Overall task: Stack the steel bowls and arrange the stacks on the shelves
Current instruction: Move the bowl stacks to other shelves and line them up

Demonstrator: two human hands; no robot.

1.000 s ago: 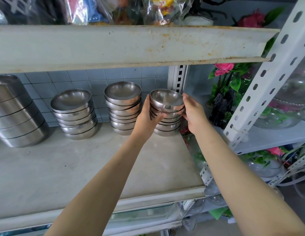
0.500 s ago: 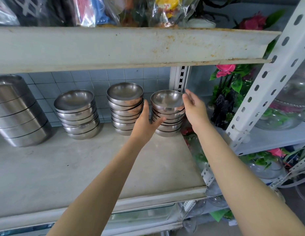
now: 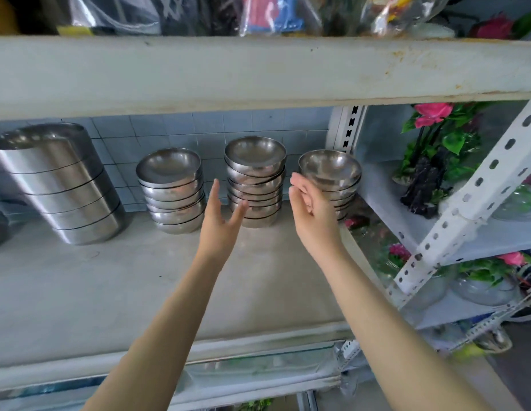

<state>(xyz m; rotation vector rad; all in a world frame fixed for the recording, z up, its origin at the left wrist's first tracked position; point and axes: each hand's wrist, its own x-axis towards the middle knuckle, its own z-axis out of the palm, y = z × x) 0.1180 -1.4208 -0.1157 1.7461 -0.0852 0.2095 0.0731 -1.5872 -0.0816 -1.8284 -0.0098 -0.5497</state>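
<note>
Left fingers (image 3: 215, 189): straight, spread wide, holding nothing. My left hand (image 3: 219, 226) hangs at centre frame, in front of the gap between the left bowl stack (image 3: 170, 188) and the middle bowl stack (image 3: 255, 179).

Right fingers (image 3: 299, 185): loosely curled, nothing in them. My right hand (image 3: 313, 215) is just beside the right bowl stack (image 3: 331, 170), right of centre. Contact with its rims: cannot tell.

Task items: three stacks of steel bowls stand in a row at the back of the shelf (image 3: 110, 292), against the tiled wall (image 3: 169, 129). A pile of larger steel pans (image 3: 59, 185) stands at frame left.

Risks, as I judge them:
- The right bowl stack stands near the shelf's right end. A brush from my right knuckles could slide it off towards the artificial flowers (image 3: 433, 114).
- The bowls in the middle bowl stack nest unevenly. A nudge from my left fingers might tip the upper ones.
- Steel on steel grips poorly. Any sideways push probably shifts the top bowl first.
</note>
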